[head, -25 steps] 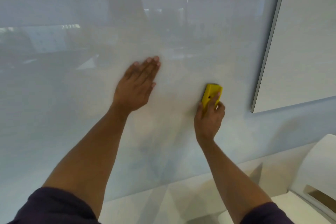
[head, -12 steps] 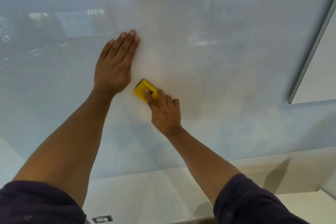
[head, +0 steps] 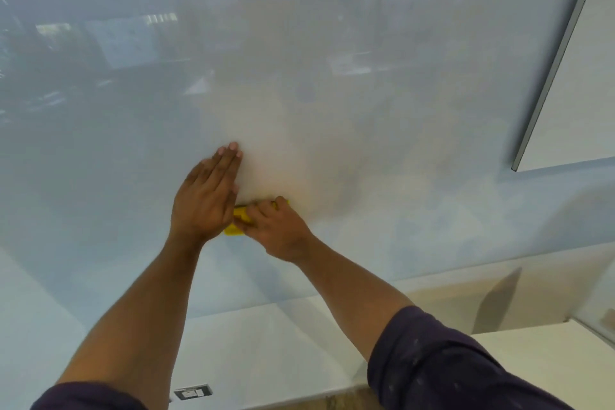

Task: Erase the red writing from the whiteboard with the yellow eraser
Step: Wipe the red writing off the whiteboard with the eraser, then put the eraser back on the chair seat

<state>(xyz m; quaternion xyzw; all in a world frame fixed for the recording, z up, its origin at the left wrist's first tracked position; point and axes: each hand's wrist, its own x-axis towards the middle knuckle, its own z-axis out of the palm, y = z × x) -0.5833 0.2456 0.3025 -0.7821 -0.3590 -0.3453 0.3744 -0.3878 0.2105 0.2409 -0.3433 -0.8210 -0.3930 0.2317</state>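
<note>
The glossy whiteboard [head: 366,60] fills most of the view. No red writing shows on it, only a faint pale smear around the middle. My left hand [head: 206,193] lies flat on the board, fingers together and pointing up. My right hand [head: 273,226] presses the yellow eraser [head: 238,215] against the board, right beside and partly under the left hand's thumb edge. Most of the eraser is hidden by both hands.
The board's metal right edge [head: 562,56] runs diagonally at the upper right, with plain wall beyond. A white ledge or counter [head: 266,343] sits below the board. A small dark label [head: 193,393] lies on its front edge.
The right hand has swept the eraser from the right side of the board leftward and down until it touches the left hand. The left hand stayed flat on the board.
</note>
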